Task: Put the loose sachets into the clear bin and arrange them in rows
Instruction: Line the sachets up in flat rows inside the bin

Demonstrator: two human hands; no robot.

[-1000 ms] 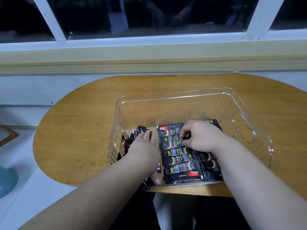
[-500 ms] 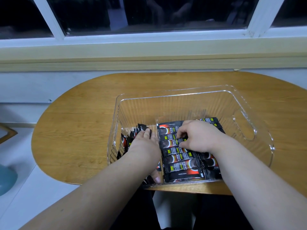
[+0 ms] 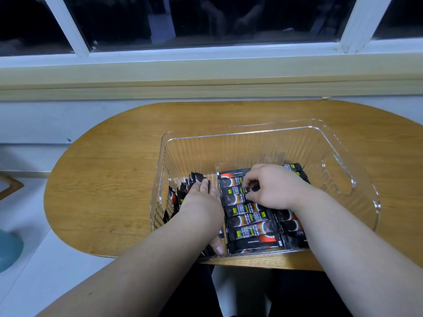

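The clear bin (image 3: 357, 186) stands on the wooden table (image 3: 109, 179). Inside it lie black-and-red sachets. One row (image 3: 249, 225) runs down the middle and a second row (image 3: 290, 225) lies beside it on the right. At the bin's left side a bundle of sachets (image 3: 183, 191) stands on edge. My left hand (image 3: 201, 204) holds that bundle, fingers over its far end and thumb at the near wall. My right hand (image 3: 274, 188) rests on the far part of the middle row, its curled fingertips pinching a sachet there. Much of the right row is hidden by my right forearm.
The bin's far half holds no sachets, and a handle cutout (image 3: 338, 177) opens in its right wall. A window sill (image 3: 206, 74) runs behind the table. A teal round object (image 3: 6, 250) sits on the floor at lower left. The table's near edge lies just under the bin.
My right hand's fingertips have shifted slightly left on the middle row and curled tighter on a sachet. My left hand has stayed on the bundle.
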